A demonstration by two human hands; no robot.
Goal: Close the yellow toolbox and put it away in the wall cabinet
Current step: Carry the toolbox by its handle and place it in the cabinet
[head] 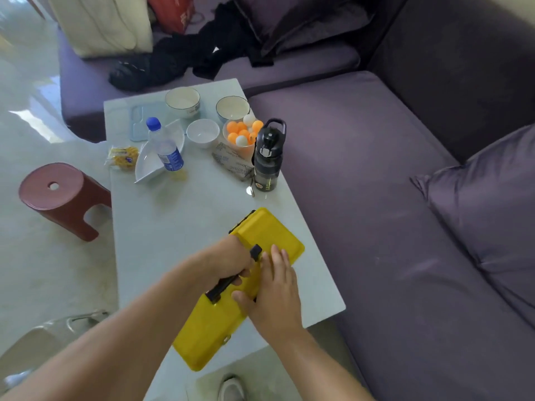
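Observation:
The yellow toolbox (214, 328) lies closed and flat on the near end of the pale coffee table (173, 215), its near corner jutting over the table's front edge. My left hand (231, 261) is curled around the toolbox's black handle (224, 286) on its long side. My right hand (272, 290) rests flat on the yellow lid beside the handle, fingers spread, thumb pressing the lid's edge. No wall cabinet is in view.
Further back on the table stand a dark sports bottle (267, 157), a water bottle (166, 149), several white bowls (202, 133), one with ping-pong balls (243, 131). A purple sofa (376, 183) runs along the right. A red stool (60, 195) stands on the floor left.

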